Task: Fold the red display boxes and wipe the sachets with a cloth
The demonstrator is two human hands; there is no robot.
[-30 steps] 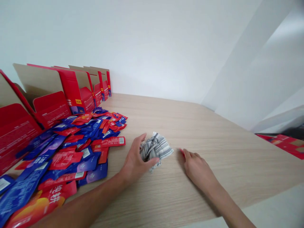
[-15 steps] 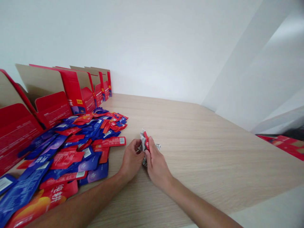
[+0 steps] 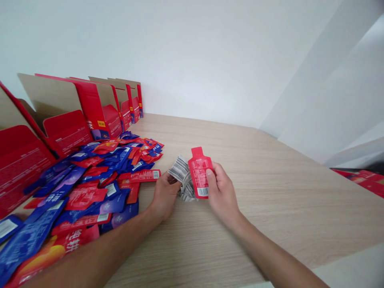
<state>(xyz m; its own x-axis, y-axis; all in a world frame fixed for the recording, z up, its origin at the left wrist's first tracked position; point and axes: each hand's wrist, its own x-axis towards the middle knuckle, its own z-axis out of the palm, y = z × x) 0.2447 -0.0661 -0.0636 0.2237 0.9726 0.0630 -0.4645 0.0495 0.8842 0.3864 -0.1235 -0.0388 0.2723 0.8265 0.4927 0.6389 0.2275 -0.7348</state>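
My right hand pinches a flat red sachet by its right edge. The sachet has a narrow neck at the top and a barcode at its lower end. My left hand is closed on a crumpled grey-and-white striped cloth. The cloth lies just left of the sachet and partly behind it. Part of the cloth is hidden by my left fingers.
To the left a heap of red and blue sachets spreads over the wooden table. Behind it stands a row of open red cardboard boxes. A white wall rises behind the table. At the far right lies a red carton.
My right hand has moved right, away from the left one, with the sachet now turned flat to view. The striped cloth is more spread out in my left hand.
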